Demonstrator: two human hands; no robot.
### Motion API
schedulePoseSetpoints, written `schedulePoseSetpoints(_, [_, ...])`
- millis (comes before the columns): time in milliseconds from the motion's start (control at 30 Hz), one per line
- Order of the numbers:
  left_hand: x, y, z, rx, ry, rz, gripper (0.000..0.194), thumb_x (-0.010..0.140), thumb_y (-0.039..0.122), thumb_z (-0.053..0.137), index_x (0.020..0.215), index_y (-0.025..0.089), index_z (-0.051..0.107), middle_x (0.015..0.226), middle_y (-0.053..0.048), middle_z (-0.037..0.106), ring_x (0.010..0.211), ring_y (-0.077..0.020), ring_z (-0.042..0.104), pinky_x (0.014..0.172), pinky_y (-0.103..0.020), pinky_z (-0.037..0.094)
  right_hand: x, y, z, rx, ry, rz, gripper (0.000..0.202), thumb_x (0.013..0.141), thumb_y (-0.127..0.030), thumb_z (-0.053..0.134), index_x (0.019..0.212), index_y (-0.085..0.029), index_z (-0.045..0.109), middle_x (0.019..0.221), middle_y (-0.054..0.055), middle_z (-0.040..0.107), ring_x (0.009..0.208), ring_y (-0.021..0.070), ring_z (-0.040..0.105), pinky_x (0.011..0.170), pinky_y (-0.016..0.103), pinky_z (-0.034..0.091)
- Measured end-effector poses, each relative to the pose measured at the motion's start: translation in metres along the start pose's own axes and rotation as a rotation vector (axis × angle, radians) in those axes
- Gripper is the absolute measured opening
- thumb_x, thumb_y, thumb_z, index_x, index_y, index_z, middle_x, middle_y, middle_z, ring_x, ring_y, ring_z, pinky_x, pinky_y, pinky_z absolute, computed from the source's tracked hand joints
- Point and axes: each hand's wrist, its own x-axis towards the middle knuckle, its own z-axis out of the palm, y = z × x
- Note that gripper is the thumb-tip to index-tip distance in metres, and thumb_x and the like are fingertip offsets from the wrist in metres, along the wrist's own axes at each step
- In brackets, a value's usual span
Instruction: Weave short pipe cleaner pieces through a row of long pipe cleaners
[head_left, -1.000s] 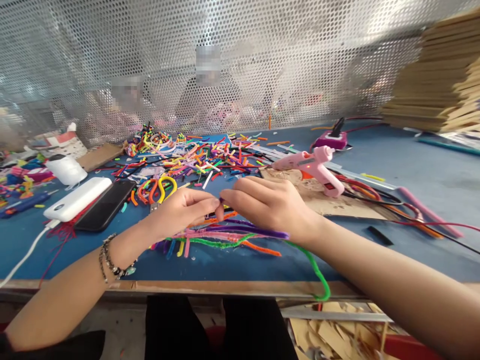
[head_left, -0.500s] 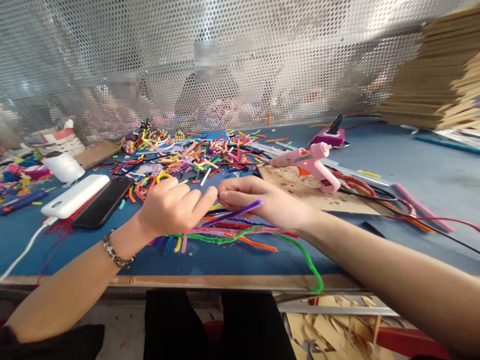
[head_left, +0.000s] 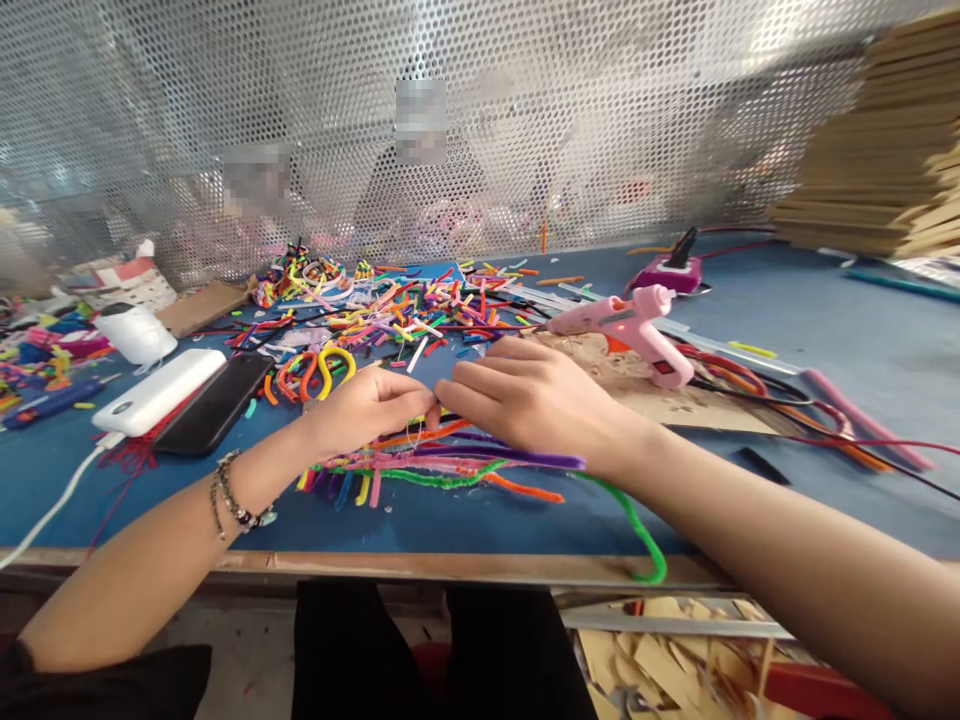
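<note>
My left hand (head_left: pixel 371 408) and my right hand (head_left: pixel 517 395) meet fingertip to fingertip over the table, both closed in a pinch. What lies between the fingers is too small to make out. A thin pale strand (head_left: pixel 413 433) hangs in a loop just below my left fingertips. Under the hands lies a bundle of fuzzy pipe cleaners. Among them are a purple pipe cleaner (head_left: pixel 536 459) below my right hand, a long green pipe cleaner (head_left: pixel 637 530) bending over the front edge, and an orange pipe cleaner (head_left: pixel 525 489).
Yellow-handled scissors (head_left: pixel 335 370) lie beyond my left hand. A pink glue gun (head_left: pixel 641 330) stands on cardboard at right. A black phone (head_left: pixel 214 410) and white power bank (head_left: pixel 161 390) lie left. Cut pipe-cleaner pieces (head_left: pixel 405 310) heap before a perforated metal screen (head_left: pixel 315 120).
My left hand has turned from a curled fist to a pinch, showing the scissors behind it. The right hand has rolled palm down. The purple pipe cleaner has dropped lower and shifted right.
</note>
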Motion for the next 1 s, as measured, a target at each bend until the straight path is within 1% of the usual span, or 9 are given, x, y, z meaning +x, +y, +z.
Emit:
schedulePoseSetpoints(100, [-0.002,0.004,0.001,0.060,0.015,0.024,0.039,0.092,0.030,0.034,0.065,0.014,0.056,0.048,0.007,0.031,0.041,-0.0061,0.029,0.039,-0.016,0.027,0.001,-0.002,0.002,0.393,-0.117,0.129,0.028,0.096,-0.016,0.035,0.072,-0.017,0.049,0.064,-0.001,0.046,0.055,0.0103,0.038,0.057,0.025,0.028])
schedulePoseSetpoints(200, [-0.005,0.006,0.002,0.190,0.101,0.090,0.037,0.090,0.027,0.039,0.058,0.015,0.052,0.047,0.006,0.033,0.044,-0.0061,0.030,0.043,-0.018,0.024,0.003,-0.001,0.005,0.805,-0.195,0.298,0.027,0.093,-0.015,0.035,0.066,-0.018,0.041,0.064,-0.003,0.042,0.056,0.0082,0.036,0.054,0.022,0.028])
schedulePoseSetpoints(333, [-0.008,0.008,0.001,0.383,0.212,0.195,0.035,0.090,0.026,0.042,0.057,0.016,0.051,0.047,0.005,0.040,0.045,-0.0079,0.030,0.048,-0.025,0.020,0.007,-0.004,0.009,1.162,-0.202,0.521,0.027,0.086,-0.019,0.039,0.060,-0.020,0.032,0.057,-0.005,0.029,0.053,0.0073,0.026,0.050,0.022,0.024])
schedulePoseSetpoints(467, [-0.008,0.016,-0.002,0.796,0.312,0.440,0.033,0.091,0.014,0.045,0.059,0.016,0.055,0.042,0.005,0.039,0.041,-0.0089,0.028,0.047,-0.027,0.017,0.011,-0.013,0.012,1.410,-0.127,0.672,0.029,0.084,-0.025,0.035,0.056,-0.022,0.027,0.055,-0.006,0.026,0.050,0.0074,0.025,0.046,0.022,0.026])
schedulePoseSetpoints(533, [-0.007,0.018,-0.003,0.814,0.315,0.441,0.032,0.091,0.014,0.045,0.061,0.016,0.057,0.042,0.006,0.037,0.041,-0.0090,0.028,0.046,-0.026,0.016,0.012,-0.015,0.012,1.403,-0.104,0.684,0.029,0.084,-0.024,0.030,0.056,-0.023,0.024,0.054,-0.006,0.025,0.048,0.0077,0.024,0.045,0.022,0.027])
schedulePoseSetpoints(633, [-0.005,0.015,-0.003,0.332,0.236,0.182,0.032,0.091,0.025,0.044,0.064,0.016,0.056,0.046,0.007,0.032,0.044,-0.0089,0.027,0.047,-0.025,0.019,0.011,-0.011,0.009,1.291,-0.072,0.654,0.029,0.085,-0.025,0.035,0.057,-0.021,0.030,0.055,-0.005,0.029,0.050,0.0085,0.027,0.048,0.024,0.027])
schedulePoseSetpoints(700, [-0.004,0.011,-0.002,0.083,0.145,0.089,0.034,0.093,0.032,0.040,0.067,0.016,0.055,0.049,0.007,0.031,0.045,-0.0084,0.029,0.046,-0.022,0.024,0.009,-0.006,0.004,0.968,-0.023,0.505,0.028,0.087,-0.025,0.040,0.059,-0.019,0.040,0.057,-0.003,0.035,0.053,0.0094,0.030,0.052,0.026,0.026])
schedulePoseSetpoints(833, [-0.003,0.009,-0.002,-0.127,-0.098,0.084,0.039,0.096,0.035,0.025,0.078,0.016,0.055,0.050,0.007,0.030,0.042,-0.0084,0.032,0.041,-0.019,0.033,0.004,0.005,-0.005,0.269,0.048,0.134,0.035,0.097,-0.024,0.034,0.074,-0.020,0.060,0.060,0.000,0.050,0.054,0.0109,0.038,0.056,0.029,0.028])
schedulePoseSetpoints(1000, [-0.004,0.011,-0.003,-0.232,-0.230,0.086,0.032,0.094,0.027,0.021,0.077,0.018,0.046,0.052,0.004,0.041,0.041,-0.0088,0.041,0.043,-0.020,0.042,0.002,0.007,-0.012,0.107,0.082,-0.023,0.035,0.099,-0.017,0.031,0.089,-0.024,0.064,0.066,0.000,0.060,0.059,0.0118,0.047,0.058,0.029,0.033])
